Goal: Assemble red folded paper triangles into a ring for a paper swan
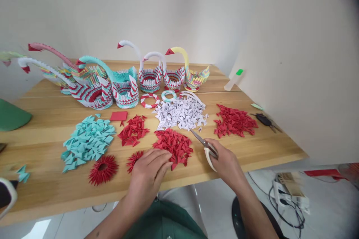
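Observation:
My right hand [226, 162] grips a pair of scissors [206, 146] with white handles. The blades point up and left toward a heap of white folded paper pieces [181, 112]. My left hand [150, 168] reaches over the near edge of a pile of red folded paper pieces [175, 145]. Its fingers are loosely bent, with a gap between thumb and forefinger, and nothing shows in them. Partly covered by that hand is a small red paper ring [134, 160]. A larger spiky red paper ring [103, 170] lies to its left.
Several folded-paper swans [126, 91] line the back of the table. Turquoise pieces [88, 140] lie left, more red pieces [235, 120] right. Car keys [264, 120] and a glue bottle [233, 80] are by the right wall. A green object [12, 115] stands left; cables [291, 209] lie below.

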### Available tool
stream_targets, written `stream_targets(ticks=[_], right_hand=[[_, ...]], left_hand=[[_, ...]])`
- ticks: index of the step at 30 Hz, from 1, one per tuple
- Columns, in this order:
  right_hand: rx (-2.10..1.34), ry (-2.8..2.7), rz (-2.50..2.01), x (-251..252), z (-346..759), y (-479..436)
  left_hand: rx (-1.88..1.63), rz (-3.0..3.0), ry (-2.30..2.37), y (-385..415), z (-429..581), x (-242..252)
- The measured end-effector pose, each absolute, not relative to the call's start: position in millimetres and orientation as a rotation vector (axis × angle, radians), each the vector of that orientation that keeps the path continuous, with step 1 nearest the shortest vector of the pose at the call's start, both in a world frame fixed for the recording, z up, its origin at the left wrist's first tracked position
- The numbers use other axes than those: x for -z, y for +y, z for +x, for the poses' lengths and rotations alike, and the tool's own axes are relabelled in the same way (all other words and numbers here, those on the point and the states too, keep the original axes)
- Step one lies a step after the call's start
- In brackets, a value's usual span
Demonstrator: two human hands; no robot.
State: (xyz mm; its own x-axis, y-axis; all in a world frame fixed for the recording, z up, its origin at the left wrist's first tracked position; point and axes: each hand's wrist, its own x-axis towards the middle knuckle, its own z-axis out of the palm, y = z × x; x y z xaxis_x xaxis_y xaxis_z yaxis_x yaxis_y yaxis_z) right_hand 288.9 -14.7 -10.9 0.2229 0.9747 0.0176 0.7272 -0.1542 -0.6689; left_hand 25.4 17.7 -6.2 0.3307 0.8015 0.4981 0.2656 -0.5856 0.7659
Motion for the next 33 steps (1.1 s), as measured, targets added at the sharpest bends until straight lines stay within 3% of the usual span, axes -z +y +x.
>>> stream_targets(ticks=[7,22,27,33], right_hand=[[-1.128,-1.372,-1.408,-22,232,-19],[-1.146,-1.31,-1.333,-22,195,-14],[-1.006,-1.423,-1.363,-21,189,-17],[-0.337,-1.784,-1.355,-26,187,-23]], left_hand=[[-0.97,1.283,0.877,13,45,-9],[-0.976,0.706,0.707,18,31,-14],[-0.948,0.616,0.644,14,30,-12],[-0.906,0.482,0.621,2,35,-11]])
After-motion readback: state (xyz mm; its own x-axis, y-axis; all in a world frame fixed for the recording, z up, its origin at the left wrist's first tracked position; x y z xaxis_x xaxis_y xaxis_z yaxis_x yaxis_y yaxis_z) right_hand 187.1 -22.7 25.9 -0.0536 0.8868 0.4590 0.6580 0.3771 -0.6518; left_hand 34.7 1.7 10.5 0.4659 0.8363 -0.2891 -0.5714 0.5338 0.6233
